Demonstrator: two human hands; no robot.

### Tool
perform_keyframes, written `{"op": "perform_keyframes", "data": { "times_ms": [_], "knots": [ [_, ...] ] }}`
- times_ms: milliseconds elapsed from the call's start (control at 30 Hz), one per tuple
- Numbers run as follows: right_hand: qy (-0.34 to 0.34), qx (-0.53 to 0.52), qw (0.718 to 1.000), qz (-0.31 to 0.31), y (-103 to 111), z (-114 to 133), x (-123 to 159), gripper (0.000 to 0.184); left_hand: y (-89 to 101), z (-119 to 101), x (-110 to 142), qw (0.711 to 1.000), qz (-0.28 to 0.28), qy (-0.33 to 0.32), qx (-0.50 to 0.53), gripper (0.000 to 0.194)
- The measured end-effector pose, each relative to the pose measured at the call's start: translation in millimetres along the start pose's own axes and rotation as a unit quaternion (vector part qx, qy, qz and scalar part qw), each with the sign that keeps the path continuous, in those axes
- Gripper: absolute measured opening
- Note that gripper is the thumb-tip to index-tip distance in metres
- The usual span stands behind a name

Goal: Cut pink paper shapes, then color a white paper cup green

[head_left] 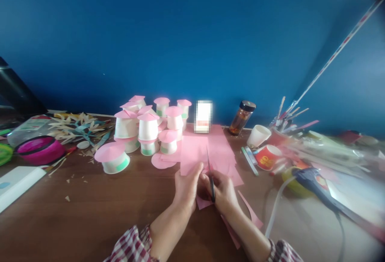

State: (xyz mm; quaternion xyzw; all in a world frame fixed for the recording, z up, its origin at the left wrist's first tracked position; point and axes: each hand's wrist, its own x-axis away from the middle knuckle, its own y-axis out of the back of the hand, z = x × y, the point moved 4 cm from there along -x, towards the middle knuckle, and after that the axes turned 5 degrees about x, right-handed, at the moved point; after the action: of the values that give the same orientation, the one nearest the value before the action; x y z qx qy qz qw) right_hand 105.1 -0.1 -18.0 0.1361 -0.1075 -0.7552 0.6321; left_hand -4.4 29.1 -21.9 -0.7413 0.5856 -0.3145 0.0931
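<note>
My right hand (pixel 224 192) is closed round the dark handles of a pair of scissors (pixel 212 186), whose blades point up and away. Beside it, my left hand (pixel 188 188) grips a sheet of pink paper (pixel 192 156) at its near edge, thumb on top. The scissors stand at the paper's right part; whether the blades are cutting into it I cannot tell. More pink sheets (pixel 219 142) lie behind. Under my right forearm are curved pink offcuts (pixel 251 212). Round pink pieces (pixel 162 161) lie to the left.
Several upturned paper cups with pink cone tops (pixel 148 127) stand left of the paper. A lidded bottle of brown liquid (pixel 241 118) is at the back. On the right are a white cup (pixel 258 136), a red cup (pixel 267 157) and a corded tool (pixel 315 188). Paper strips (pixel 81 129) pile up left.
</note>
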Motion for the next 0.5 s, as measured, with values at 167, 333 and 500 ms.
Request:
{"op": "perform_keyframes", "data": {
  "times_ms": [167, 333, 500],
  "knots": [
    [0.004, 0.017, 1.0, 0.002, 0.7, 2.1, 0.0, 0.03, 2.0, 1.7, -1.3, 1.0, -0.013, 0.002, -0.021, 0.037],
    [0.006, 0.037, 0.999, -0.004, 1.9, 1.4, -0.1, 0.032, 3.0, 2.8, -1.9, 1.0, -0.008, 0.007, -0.026, 0.038],
    [0.007, 0.015, 1.0, 0.003, 0.8, -4.3, -0.4, 0.034, 1.4, 0.5, -0.9, 1.0, 0.007, 0.001, -0.018, 0.033]
  ]
}}
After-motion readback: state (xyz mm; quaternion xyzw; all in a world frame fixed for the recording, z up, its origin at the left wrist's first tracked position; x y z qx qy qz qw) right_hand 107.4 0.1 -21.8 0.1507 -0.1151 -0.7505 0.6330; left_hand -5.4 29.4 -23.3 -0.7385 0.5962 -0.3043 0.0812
